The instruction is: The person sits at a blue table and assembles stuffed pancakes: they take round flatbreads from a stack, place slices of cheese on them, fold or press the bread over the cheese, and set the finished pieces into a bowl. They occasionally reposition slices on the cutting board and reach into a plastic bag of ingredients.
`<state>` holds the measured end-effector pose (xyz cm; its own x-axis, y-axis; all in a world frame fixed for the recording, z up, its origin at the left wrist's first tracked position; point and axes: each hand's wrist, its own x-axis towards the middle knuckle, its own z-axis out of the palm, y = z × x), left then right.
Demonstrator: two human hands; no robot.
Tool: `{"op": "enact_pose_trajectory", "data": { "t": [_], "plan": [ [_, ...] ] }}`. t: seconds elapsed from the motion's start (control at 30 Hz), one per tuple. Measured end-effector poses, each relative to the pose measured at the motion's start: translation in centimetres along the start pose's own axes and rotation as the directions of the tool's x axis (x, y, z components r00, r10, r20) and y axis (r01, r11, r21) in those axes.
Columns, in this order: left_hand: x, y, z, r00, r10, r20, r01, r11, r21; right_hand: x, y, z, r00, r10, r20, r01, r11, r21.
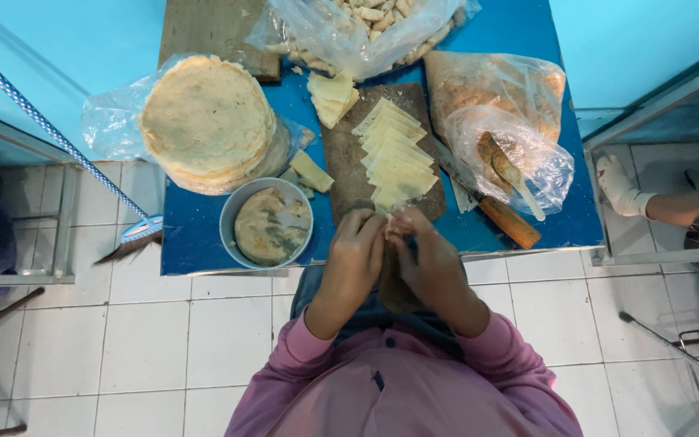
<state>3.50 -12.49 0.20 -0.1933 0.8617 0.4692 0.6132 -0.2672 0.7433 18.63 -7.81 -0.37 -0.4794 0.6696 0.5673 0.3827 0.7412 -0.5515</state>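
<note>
My left hand [355, 252] and my right hand [429, 257] meet at the near edge of a small blue table [196, 235]. Both pinch a small pale piece of dough [392, 220] between the fingertips. Just beyond my fingers, a row of pale cut dough strips [394, 158] lies overlapping on a dark wooden board [345, 174]. A grey bowl of brownish filling [269, 224] stands left of my left hand. A tall stack of round flat wrappers [208, 117] sits on clear plastic at the table's left.
A knife with a wooden handle [510, 221] lies right of the board. Clear plastic bags [499, 129] hold crumbs and a spoon; another bag of rolled pieces [366, 28] sits at the back. Another person's foot [620, 190] rests on the tiled floor at right. A brush [135, 235] leans at left.
</note>
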Motion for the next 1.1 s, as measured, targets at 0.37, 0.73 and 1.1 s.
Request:
{"op": "enact_pose_trajectory", "data": {
  "t": [0.37, 0.73, 1.1],
  "plan": [
    [0.6, 0.2, -2.1, 0.986, 0.112, 0.127, -0.112, 0.994, -0.004, 2.4, 2.9, -3.1, 0.905, -0.337, 0.259, 0.354, 0.935, -0.02],
    [0.9, -0.4, -1.7, 0.977, 0.186, 0.107, -0.19, 0.981, 0.027, 2.7, 3.9, -2.6, 0.954, -0.27, 0.133, 0.254, 0.959, 0.125],
    [1.1, -1.5, -0.5, 0.997, 0.071, 0.012, -0.07, 0.996, -0.05, 4.7, 3.8, -2.2, 0.959, -0.068, 0.275, 0.008, 0.977, 0.213]
  ]
}}
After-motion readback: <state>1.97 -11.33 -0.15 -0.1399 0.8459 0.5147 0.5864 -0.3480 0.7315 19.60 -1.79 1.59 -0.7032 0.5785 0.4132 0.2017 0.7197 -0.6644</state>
